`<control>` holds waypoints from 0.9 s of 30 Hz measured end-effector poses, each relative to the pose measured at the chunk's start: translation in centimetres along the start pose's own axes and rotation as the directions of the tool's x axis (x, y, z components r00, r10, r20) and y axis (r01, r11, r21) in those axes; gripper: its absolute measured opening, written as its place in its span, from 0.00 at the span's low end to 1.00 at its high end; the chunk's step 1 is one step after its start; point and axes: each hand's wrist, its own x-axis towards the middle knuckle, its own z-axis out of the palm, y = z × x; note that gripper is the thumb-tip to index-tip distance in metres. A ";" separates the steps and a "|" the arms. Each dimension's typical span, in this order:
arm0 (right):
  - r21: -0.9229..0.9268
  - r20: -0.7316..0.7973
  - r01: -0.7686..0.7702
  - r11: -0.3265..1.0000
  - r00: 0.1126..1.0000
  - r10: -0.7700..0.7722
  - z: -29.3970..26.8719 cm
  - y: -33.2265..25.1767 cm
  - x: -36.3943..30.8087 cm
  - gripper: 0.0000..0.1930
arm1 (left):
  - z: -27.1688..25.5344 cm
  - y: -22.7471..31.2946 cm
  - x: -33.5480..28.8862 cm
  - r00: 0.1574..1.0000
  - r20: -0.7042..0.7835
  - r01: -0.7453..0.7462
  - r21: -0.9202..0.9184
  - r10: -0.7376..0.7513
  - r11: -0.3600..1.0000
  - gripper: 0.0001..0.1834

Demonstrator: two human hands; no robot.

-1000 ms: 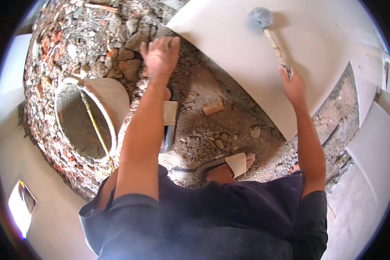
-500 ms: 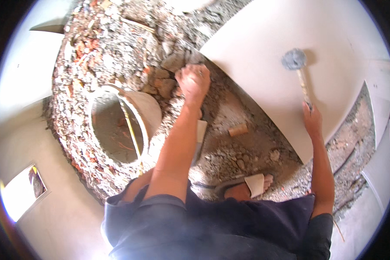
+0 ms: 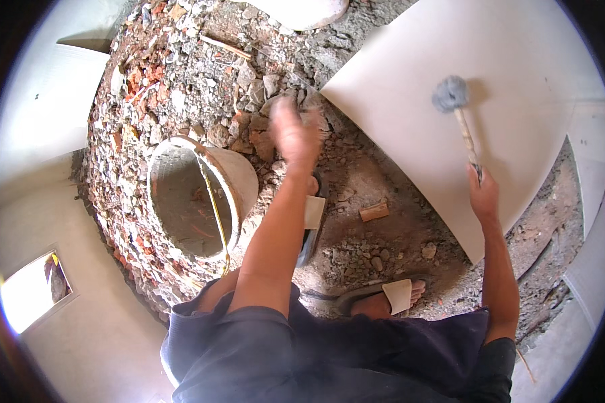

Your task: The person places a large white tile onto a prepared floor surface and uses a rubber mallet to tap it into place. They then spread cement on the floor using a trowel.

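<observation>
My right hand (image 3: 485,195) is closed around the wooden handle of a mallet (image 3: 451,94) with a round grey head. The mallet is over a large pale tile (image 3: 410,127), its shadow falling just to the right of the head. Motion smears my left hand (image 3: 297,138), which hovers over broken stones by the tile's left corner. I cannot make out its fingers or anything in them. To its left stands a bucket (image 3: 249,178) holding grey wet mortar (image 3: 181,201), with its yellowish handle lying across the opening.
Rubble (image 3: 175,74) spreads along the left and far side. A short broken piece of wood or brick (image 3: 374,211) lies on the dirt between my sandalled feet (image 3: 396,295) and the tile. A pale rounded object (image 3: 302,13) is at the far edge. Light walls (image 3: 94,289) rise at both sides.
My left hand has changed from a curled fist into a blurred shape near the same spot. The mallet's head has shifted slightly left, still in my right hand. The whole view has moved a little.
</observation>
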 end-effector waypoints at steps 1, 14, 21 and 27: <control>0.044 -0.046 0.096 0.994 0.994 -0.094 -0.2 -1.4 0.1 0.21 | 1.3 2.3 -1.0 0.951 0.307 -0.126 0.262 0.041 0.957 0.40; 0.166 -0.068 0.271 0.948 0.962 -0.263 1.7 -9.6 5.4 0.15 | 6.2 9.6 -4.8 0.668 0.737 -0.455 0.295 0.102 0.840 0.61; 0.006 0.053 0.210 0.978 0.976 -0.210 2.0 -9.0 6.0 0.17 | 6.5 9.9 -5.1 0.653 0.754 -0.454 0.317 0.070 0.833 0.62; 0.256 -0.010 0.218 0.942 0.975 -0.223 2.2 -9.5 6.1 0.19 | 6.4 10.2 -5.0 0.657 0.751 -0.455 0.322 0.068 0.830 0.62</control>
